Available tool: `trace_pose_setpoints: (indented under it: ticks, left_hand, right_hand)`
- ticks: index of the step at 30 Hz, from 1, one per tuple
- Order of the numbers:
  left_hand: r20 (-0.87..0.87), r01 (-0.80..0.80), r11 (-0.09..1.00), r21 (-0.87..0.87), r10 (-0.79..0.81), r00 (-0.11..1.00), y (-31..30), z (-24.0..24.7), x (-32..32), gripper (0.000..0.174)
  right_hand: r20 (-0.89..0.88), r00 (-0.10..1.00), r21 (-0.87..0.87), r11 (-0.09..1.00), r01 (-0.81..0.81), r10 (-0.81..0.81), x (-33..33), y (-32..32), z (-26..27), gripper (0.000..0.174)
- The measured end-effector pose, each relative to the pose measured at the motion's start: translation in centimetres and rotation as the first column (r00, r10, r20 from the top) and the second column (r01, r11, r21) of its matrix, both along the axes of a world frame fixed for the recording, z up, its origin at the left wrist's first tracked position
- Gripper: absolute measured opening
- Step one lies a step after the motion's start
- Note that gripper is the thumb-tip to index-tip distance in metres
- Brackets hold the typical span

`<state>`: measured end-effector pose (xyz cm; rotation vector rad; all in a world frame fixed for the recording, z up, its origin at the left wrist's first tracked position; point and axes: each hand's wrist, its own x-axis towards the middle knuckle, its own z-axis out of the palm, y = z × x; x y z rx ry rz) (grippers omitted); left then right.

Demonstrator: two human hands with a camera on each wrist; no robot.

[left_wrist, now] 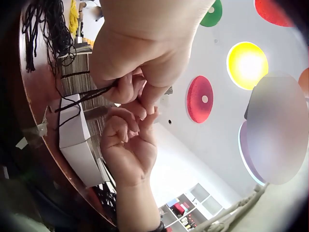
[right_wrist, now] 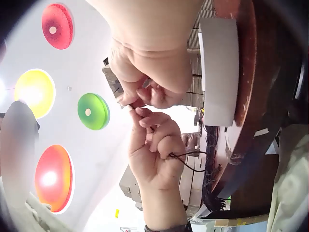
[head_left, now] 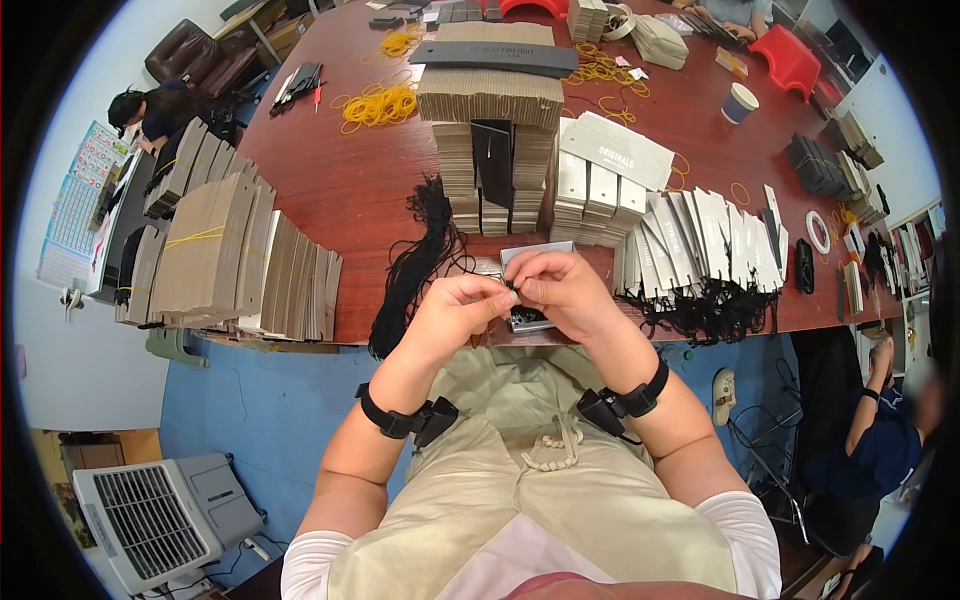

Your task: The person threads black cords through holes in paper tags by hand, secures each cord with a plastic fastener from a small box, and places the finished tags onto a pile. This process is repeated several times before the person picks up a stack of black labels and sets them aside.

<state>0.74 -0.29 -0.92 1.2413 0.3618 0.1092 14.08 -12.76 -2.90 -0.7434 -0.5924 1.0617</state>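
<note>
Both hands meet fingertip to fingertip above a small open box (head_left: 530, 318) at the table's front edge. The left hand (head_left: 462, 312) pinches a thin black cord, and loops of black cord (right_wrist: 195, 153) trail from its curled fingers in the right wrist view. Thumb and forefinger of the right hand (head_left: 565, 290) pinch at the same spot; what lies between the tips is too small to tell. In the left wrist view, black cord (left_wrist: 82, 100) runs out of the left hand over the white box (left_wrist: 75, 128). A bundle of black cords (head_left: 412, 270) lies left of the hands.
Stacked brown cards (head_left: 205, 245) stand at the left. A tall card stack (head_left: 490, 100) rises behind the hands, with white tags (head_left: 690, 235) and black strings (head_left: 710, 312) at the right. Yellow rubber bands (head_left: 380, 106) and a paper cup (head_left: 739, 103) are farther back. Other people sit around.
</note>
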Motion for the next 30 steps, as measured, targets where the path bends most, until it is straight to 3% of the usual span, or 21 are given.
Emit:
trace_pose_setpoints:
  ticks: [2, 5, 7, 8, 9, 12, 14, 17, 20, 22, 24, 25, 28, 30]
  left_hand:
    - [0.021, 0.079, 0.993, -0.085, -0.078, 0.997, 0.1, 0.2, -0.1, 0.010]
    - [0.015, 0.166, 0.986, 0.025, -0.167, 0.986, 0.2, 1.7, -0.2, 0.008]
    - [-0.022, 0.265, 0.928, 0.263, -0.268, 0.963, 1.7, 2.3, -0.6, 0.008]
    - [-0.050, 0.310, 0.873, 0.376, -0.315, 0.948, 2.3, 2.7, -0.7, 0.009]
    - [0.007, 0.241, 0.760, 0.604, -0.307, 0.952, 2.4, 3.6, -0.7, 0.008]
    - [0.113, 0.099, 0.490, 0.866, -0.385, 0.916, 2.7, 4.7, -0.1, 0.007]
    - [0.203, -0.003, 0.515, 0.857, -0.332, 0.921, 1.7, 4.7, 0.7, 0.010]
    - [0.358, -0.226, 0.477, 0.849, -0.206, 0.911, 1.3, 2.7, 1.7, 0.015]
    - [0.369, -0.438, 0.598, 0.671, 0.244, 0.897, 0.3, 1.1, 1.7, 0.020]
    - [0.239, -0.267, 0.864, 0.428, 0.176, 0.955, 0.4, 0.2, 1.2, 0.018]
    - [0.140, -0.085, 0.987, 0.137, 0.066, 0.988, -0.2, 0.1, 0.6, 0.015]
    - [0.154, -0.096, 0.986, 0.134, 0.075, 0.985, -0.5, 0.0, 0.6, 0.011]
    - [0.196, -0.123, 0.915, 0.385, 0.050, 0.979, -0.1, 0.0, 0.3, 0.011]
    - [0.157, -0.127, 0.920, 0.371, 0.072, 0.985, -0.2, 0.1, 0.4, 0.011]
  right_hand:
    - [-0.175, 0.975, 0.148, 0.983, -0.109, 0.134, -0.3, -0.2, -1.0, 0.003]
    - [-0.367, 0.889, 0.195, 0.957, -0.214, 0.274, -0.4, -0.6, -1.2, 0.006]
    - [-0.288, 0.922, -0.008, 0.962, -0.272, 0.258, -0.1, -1.0, 0.0, 0.006]
    - [-0.246, 0.935, -0.111, 0.951, -0.289, 0.255, 0.0, -1.1, 0.7, 0.007]
    - [-0.193, 0.952, -0.193, 0.942, -0.273, 0.237, -0.2, -1.1, 0.9, 0.008]
    - [-0.013, 0.977, -0.361, 0.910, -0.205, 0.214, -0.8, -1.0, 1.8, 0.009]
    - [0.123, 0.968, -0.377, 0.913, -0.158, 0.218, -1.2, -0.9, 2.6, 0.009]
    - [0.068, 0.990, -0.327, 0.940, -0.097, 0.126, -1.1, -0.9, 2.1, 0.010]
    - [-0.041, 0.996, -0.264, 0.961, -0.087, 0.078, -0.4, -1.0, 1.8, 0.008]
    - [-0.030, 0.998, -0.232, 0.971, -0.054, 0.049, -0.2, -1.0, 1.3, 0.008]
    - [-0.014, 0.999, -0.227, 0.973, -0.037, 0.035, -0.1, -0.9, 1.3, 0.008]
    - [0.011, 0.999, -0.234, 0.972, -0.030, 0.033, 0.0, -0.9, 1.1, 0.008]
    - [0.055, 0.998, -0.243, 0.970, -0.014, 0.028, 0.1, -0.7, 0.7, 0.008]
    - [0.042, 0.999, -0.232, 0.973, -0.011, 0.021, -0.1, -0.6, 0.8, 0.008]
